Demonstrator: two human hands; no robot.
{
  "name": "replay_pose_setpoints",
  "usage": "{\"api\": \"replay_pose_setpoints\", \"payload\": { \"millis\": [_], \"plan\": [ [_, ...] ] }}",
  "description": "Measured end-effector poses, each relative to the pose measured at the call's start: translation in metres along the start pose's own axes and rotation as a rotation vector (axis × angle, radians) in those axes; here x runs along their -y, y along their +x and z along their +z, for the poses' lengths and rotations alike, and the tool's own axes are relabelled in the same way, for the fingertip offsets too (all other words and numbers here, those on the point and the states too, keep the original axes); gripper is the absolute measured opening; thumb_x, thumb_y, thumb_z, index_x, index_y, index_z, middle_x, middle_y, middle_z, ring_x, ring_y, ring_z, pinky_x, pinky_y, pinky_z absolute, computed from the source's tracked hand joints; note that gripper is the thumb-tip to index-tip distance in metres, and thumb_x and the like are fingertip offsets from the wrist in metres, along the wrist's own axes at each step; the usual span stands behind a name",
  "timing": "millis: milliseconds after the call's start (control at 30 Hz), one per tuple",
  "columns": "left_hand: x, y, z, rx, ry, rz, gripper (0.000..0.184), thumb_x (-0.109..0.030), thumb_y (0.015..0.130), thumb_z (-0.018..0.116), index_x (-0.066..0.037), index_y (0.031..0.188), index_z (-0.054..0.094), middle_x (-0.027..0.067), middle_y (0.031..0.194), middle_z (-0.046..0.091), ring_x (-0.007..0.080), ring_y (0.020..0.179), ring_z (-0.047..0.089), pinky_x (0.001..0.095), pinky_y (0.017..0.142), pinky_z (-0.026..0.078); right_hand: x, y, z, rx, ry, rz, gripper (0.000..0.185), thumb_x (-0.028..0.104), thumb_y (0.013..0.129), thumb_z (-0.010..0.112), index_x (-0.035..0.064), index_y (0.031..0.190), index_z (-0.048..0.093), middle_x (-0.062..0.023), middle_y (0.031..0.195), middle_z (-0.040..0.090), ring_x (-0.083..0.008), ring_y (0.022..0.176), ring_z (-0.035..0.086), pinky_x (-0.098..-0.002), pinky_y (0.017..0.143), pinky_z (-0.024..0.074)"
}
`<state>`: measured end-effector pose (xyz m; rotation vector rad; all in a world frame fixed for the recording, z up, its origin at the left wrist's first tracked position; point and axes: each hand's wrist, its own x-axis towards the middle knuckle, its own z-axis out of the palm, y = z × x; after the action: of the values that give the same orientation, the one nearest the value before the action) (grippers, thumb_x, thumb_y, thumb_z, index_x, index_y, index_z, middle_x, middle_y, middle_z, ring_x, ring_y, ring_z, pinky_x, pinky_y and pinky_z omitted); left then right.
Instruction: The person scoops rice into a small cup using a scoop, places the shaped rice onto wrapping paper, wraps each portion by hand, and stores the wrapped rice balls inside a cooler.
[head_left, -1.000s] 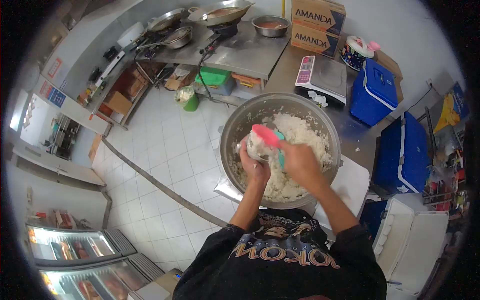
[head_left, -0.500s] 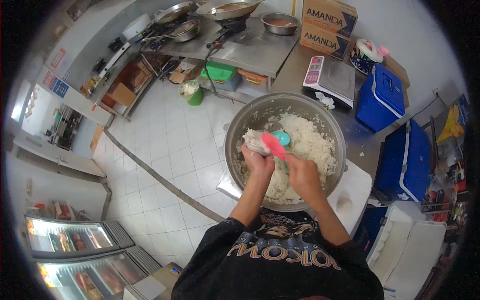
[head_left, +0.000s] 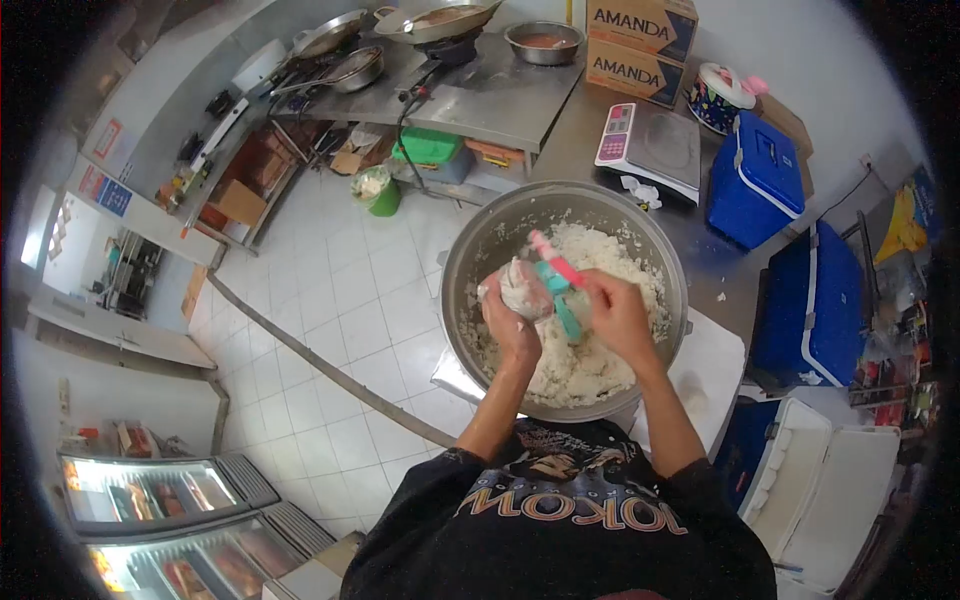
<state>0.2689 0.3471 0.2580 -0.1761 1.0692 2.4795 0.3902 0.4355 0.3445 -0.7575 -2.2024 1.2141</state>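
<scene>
A big round metal pot (head_left: pixel 462 235) holds a mass of cooked white rice (head_left: pixel 625 262). Above its left side, my left hand (head_left: pixel 512 335) cups a small clear plastic bag (head_left: pixel 525 290) with white rice in it. My right hand (head_left: pixel 618 318), over the middle of the pot, grips the handle of a pink rice paddle (head_left: pixel 558 260). The paddle's blade points up and left, seen nearly edge-on, with rice grains on it. A teal scoop (head_left: pixel 568 318) lies in the rice between my hands, partly hidden by the bag and paddle.
A digital scale (head_left: pixel 650 150) stands on the steel table behind the pot, with a blue cooler box (head_left: pixel 755 180) to its right. Cardboard boxes (head_left: pixel 640 50) are stacked at the back. A steel bowl (head_left: pixel 545 42) and pans sit on the far counter. A green bin (head_left: pixel 380 195) stands on the floor.
The pink paddle has moved off the mouth of the bag and turned edge-on, its blade now beyond the bag. My right hand has moved slightly up and right. The whole view has shifted slightly.
</scene>
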Motion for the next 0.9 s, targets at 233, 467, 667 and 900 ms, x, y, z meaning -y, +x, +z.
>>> {"api": "replay_pose_setpoints", "payload": {
  "millis": [233,467,667,900],
  "plan": [
    [0.015,0.013,-0.026,0.128,-0.033,-0.302,0.033,-0.032,0.100,0.041,-0.010,0.114,0.061,0.0058,0.108,0.066,0.0229,0.104,0.064,0.0409,0.089,0.052,-0.026,-0.020,0.029,0.198,-0.295,-0.112,0.031,0.006,0.088,0.051,0.0117,0.111,0.070,-0.0262,0.081,0.065,-0.0448,0.073,0.066,-0.0526,0.065,0.0517],
    [-0.006,0.002,-0.030,0.301,-0.092,-0.361,0.038,-0.032,0.106,0.038,-0.008,0.123,0.061,0.0057,0.118,0.067,0.0222,0.111,0.064,0.0398,0.097,0.052,-0.007,0.014,-0.012,0.152,-0.133,-0.066,0.030,0.002,0.087,0.053,0.0048,0.110,0.072,-0.0291,0.081,0.064,-0.0300,0.073,0.072,-0.0429,0.066,0.0516],
    [0.005,0.019,-0.043,0.159,-0.056,-0.385,0.042,-0.035,0.104,0.035,-0.008,0.129,0.057,0.0088,0.124,0.064,0.0278,0.117,0.062,0.0479,0.101,0.050,-0.024,0.007,0.006,0.368,-0.095,-0.022,0.022,0.009,0.093,0.059,0.0028,0.110,0.071,-0.0250,0.089,0.070,-0.0310,0.072,0.067,-0.0335,0.070,0.0522],
    [-0.035,0.023,-0.037,0.224,-0.276,-0.454,0.045,-0.036,0.103,0.036,-0.006,0.131,0.056,0.0122,0.132,0.060,0.0340,0.123,0.057,0.0528,0.103,0.046,-0.039,0.016,-0.008,0.440,-0.610,0.067,0.048,0.021,0.091,0.070,0.0004,0.132,0.059,-0.0192,0.111,0.070,-0.0335,0.106,0.067,-0.0446,0.096,0.0499]
  ]
}}
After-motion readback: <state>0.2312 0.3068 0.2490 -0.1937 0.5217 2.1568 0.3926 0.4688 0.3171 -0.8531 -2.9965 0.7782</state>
